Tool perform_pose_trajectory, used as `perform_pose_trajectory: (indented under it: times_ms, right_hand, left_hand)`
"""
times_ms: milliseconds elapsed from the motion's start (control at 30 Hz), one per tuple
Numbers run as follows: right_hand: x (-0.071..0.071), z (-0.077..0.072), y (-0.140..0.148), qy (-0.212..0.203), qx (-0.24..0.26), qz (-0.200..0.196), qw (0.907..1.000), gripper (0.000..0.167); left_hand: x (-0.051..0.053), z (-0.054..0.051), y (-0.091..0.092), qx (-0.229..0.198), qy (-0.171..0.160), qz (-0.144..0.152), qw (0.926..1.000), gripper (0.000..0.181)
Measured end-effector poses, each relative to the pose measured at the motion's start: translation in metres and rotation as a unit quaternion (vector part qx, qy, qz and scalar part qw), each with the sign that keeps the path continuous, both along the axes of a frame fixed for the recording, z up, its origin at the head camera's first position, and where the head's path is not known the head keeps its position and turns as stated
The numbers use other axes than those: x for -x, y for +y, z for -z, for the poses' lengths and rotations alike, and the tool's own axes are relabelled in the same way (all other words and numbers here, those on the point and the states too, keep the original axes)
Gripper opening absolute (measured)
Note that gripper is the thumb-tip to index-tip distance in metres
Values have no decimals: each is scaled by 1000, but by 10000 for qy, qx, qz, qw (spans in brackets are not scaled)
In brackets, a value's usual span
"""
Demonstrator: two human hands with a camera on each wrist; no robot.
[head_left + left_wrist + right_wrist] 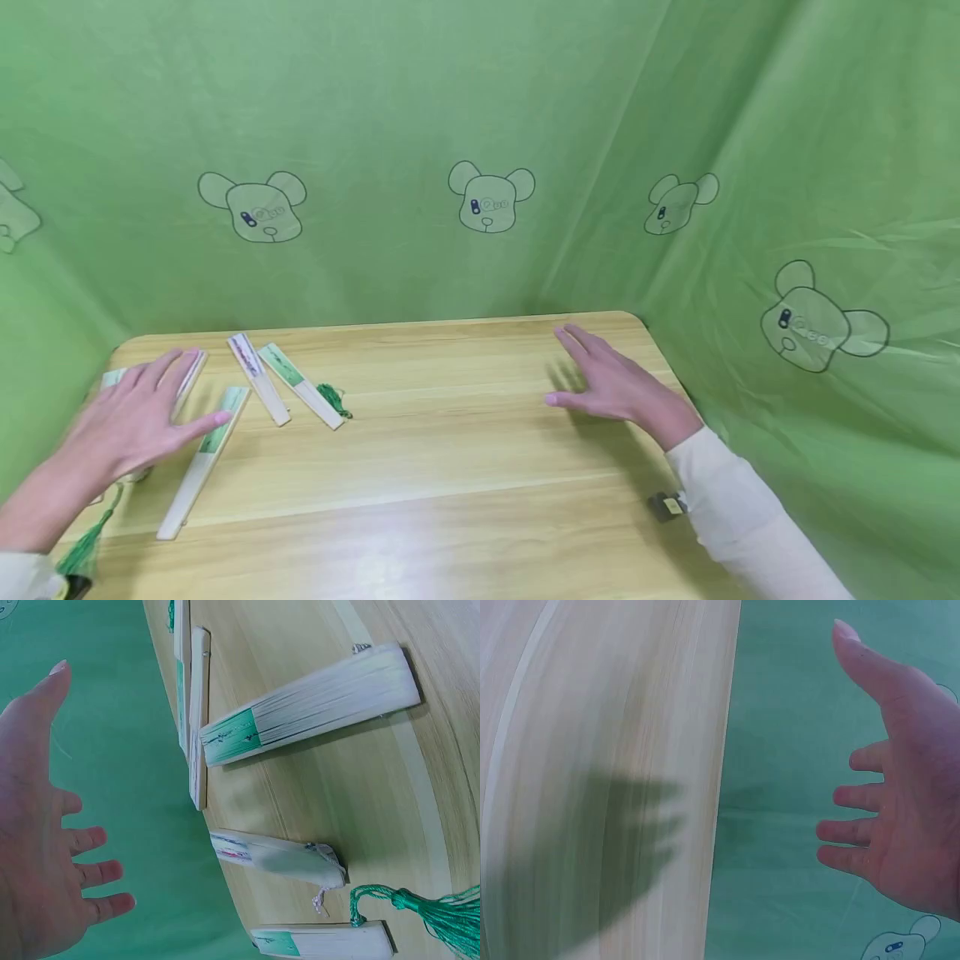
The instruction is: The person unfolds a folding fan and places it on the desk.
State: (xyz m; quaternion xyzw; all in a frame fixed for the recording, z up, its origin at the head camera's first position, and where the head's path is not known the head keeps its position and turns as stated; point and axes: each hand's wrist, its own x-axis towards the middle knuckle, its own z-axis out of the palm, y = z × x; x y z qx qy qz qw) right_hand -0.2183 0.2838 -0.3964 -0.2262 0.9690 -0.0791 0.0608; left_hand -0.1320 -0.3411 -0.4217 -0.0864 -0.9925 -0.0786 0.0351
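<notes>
Several folded hand fans lie at the left of the wooden table. A green-tipped fan [197, 477] points toward the near edge, partly under my left thumb's line. Beyond it lie a purple-patterned fan [258, 379] and another green-tipped fan [303, 388] with a green tassel [333, 400]. My left hand [135, 421] hovers over the leftmost fans with fingers spread, hiding much of them; it holds nothing. In the left wrist view, a purple-patterned fan [281, 859] and a tasselled green fan [337, 941] lie side by side. Over the table's right part, my right hand [607, 379] hangs with fingers extended, holding nothing.
Green cloth [375, 125] with bear-head drawings rises behind the table [450, 467] and along both sides. A green tassel [86, 537] hangs near my left wrist. A small dark device [665, 506] sits by my right sleeve.
</notes>
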Motion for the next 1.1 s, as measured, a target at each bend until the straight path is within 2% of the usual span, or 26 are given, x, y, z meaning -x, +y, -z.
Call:
perform_pose_trajectory:
  times_ms: [233, 433, 633, 867, 1100]
  right_hand:
    - [3, 7, -11, -113, 50, -48, 9999, 116]
    - [4, 15, -24, -95, 186, -209, 9996, 104]
    - [3, 23, -37, 26, 258, -465, 9986, 93]
    - [2, 31, -56, -30, 315, -670, 9973, 85]
    - [6, 38, -79, 2, 310, -911, 9954, 74]
  left_hand:
    - [8, -4, 4, -226, -215, -154, 9994, 111]
    - [17, -8, 9, -336, -491, -192, 9980, 111]
    - [26, -8, 12, -441, -769, -362, 9954, 113]
    - [33, -9, 16, -486, -862, -431, 9942, 106]
    - [41, -9, 22, -664, -834, -332, 9937, 104]
